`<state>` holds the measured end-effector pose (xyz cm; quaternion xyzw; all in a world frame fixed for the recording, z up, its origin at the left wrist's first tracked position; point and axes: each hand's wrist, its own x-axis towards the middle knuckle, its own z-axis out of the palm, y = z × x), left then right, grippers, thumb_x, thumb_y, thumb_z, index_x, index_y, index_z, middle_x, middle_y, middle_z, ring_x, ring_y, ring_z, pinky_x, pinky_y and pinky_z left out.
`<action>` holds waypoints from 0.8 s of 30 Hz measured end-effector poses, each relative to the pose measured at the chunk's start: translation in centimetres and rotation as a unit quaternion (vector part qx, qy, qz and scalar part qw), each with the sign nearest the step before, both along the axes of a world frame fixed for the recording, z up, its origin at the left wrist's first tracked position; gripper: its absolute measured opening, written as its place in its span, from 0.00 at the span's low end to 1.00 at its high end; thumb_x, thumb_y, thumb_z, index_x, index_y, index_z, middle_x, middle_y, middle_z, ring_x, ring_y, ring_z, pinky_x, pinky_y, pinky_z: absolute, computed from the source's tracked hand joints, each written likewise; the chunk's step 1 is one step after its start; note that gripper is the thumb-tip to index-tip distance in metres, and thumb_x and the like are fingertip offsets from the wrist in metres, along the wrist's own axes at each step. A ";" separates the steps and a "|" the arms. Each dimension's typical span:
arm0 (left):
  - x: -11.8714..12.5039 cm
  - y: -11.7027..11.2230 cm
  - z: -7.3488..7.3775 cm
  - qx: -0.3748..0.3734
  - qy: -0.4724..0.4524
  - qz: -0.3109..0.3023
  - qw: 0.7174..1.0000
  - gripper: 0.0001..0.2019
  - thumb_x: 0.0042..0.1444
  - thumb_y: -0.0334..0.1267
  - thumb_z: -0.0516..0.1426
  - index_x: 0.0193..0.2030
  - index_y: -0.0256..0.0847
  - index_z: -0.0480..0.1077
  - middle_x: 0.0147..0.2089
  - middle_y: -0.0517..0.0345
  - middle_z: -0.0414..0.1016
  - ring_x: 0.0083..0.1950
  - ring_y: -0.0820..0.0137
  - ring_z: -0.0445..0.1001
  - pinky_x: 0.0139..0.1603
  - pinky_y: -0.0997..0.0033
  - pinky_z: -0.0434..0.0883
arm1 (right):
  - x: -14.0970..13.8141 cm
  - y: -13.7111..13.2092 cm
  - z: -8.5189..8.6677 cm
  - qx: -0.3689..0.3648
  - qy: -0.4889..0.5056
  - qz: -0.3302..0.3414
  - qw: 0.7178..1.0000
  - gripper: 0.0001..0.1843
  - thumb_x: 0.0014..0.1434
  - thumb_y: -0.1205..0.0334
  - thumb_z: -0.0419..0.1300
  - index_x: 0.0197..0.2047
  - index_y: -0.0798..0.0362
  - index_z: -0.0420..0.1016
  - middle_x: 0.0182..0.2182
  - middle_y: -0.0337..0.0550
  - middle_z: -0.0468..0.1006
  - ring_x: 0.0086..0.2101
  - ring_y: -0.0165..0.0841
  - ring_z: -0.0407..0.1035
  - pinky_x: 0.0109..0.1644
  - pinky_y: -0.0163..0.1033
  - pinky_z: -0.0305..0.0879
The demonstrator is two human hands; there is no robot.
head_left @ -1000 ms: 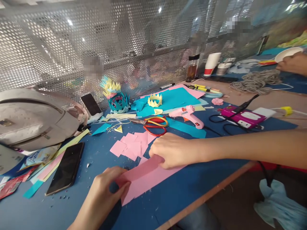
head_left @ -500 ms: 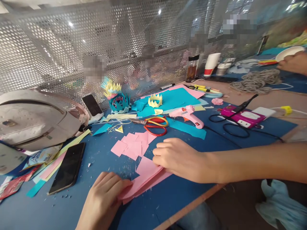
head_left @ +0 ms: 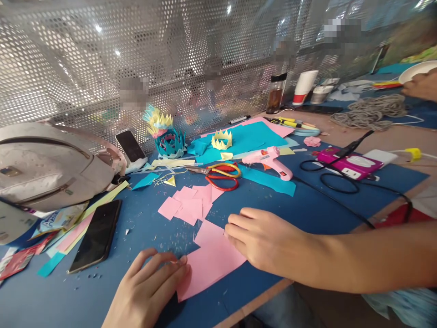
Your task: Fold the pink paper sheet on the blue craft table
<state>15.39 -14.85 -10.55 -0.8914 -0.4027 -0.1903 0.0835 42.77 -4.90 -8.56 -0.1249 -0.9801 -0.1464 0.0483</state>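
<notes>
A pink sheet of paper [head_left: 208,264] lies folded flat on the blue table near the front edge. My left hand [head_left: 150,287] rests at its left edge, fingers stretched out and pressing the paper. My right hand [head_left: 266,241] lies on its right side, fingers flat on the fold. Several small pink paper squares [head_left: 189,205] sit just behind the sheet. Red and yellow scissors [head_left: 218,174] lie behind those.
A pink glue gun [head_left: 269,159] lies on teal paper [head_left: 246,139], its cable trailing right. A black phone [head_left: 97,234] lies left, a grey bag [head_left: 51,166] behind it. Paper crowns [head_left: 169,136] stand by the mesh wall. Another person's hand [head_left: 423,84] is far right.
The pink sheet went from a raised, half-folded strip to lying flat. Both hands moved slightly toward me and now press it down.
</notes>
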 end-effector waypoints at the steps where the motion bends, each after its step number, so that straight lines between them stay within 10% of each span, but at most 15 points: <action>1: -0.1 0.0 0.1 -0.005 0.002 -0.005 1.000 0.19 0.68 0.34 0.41 0.52 0.41 0.71 0.46 0.54 0.79 0.49 0.65 0.74 0.53 0.61 0.63 | 0.2 0.0 -0.1 -0.004 0.004 -0.002 1.000 0.09 0.56 0.76 0.56 0.30 0.55 0.74 0.29 0.45 0.71 0.32 0.35 0.59 0.30 0.40 0.48; 13: 0.9 -1.0 -0.3 0.032 0.034 0.019 0.999 0.17 0.67 0.31 0.43 0.54 0.40 0.71 0.49 0.55 0.79 0.51 0.62 0.74 0.57 0.57 0.59 | 1.1 -0.7 -0.4 -0.057 0.169 0.020 0.984 0.13 0.65 0.70 0.51 0.45 0.53 0.75 0.38 0.43 0.79 0.38 0.32 0.69 0.41 0.38 0.61; 24: 0.5 2.1 2.2 -0.112 -0.184 0.070 0.974 0.11 0.59 0.30 0.54 0.43 0.46 0.75 0.37 0.63 0.81 0.35 0.72 0.77 0.37 0.76 0.72 | 0.2 3.0 0.8 -0.270 0.226 -0.046 0.935 0.09 0.62 0.64 0.59 0.36 0.47 0.82 0.30 0.33 0.82 0.31 0.28 0.73 0.34 0.33 0.59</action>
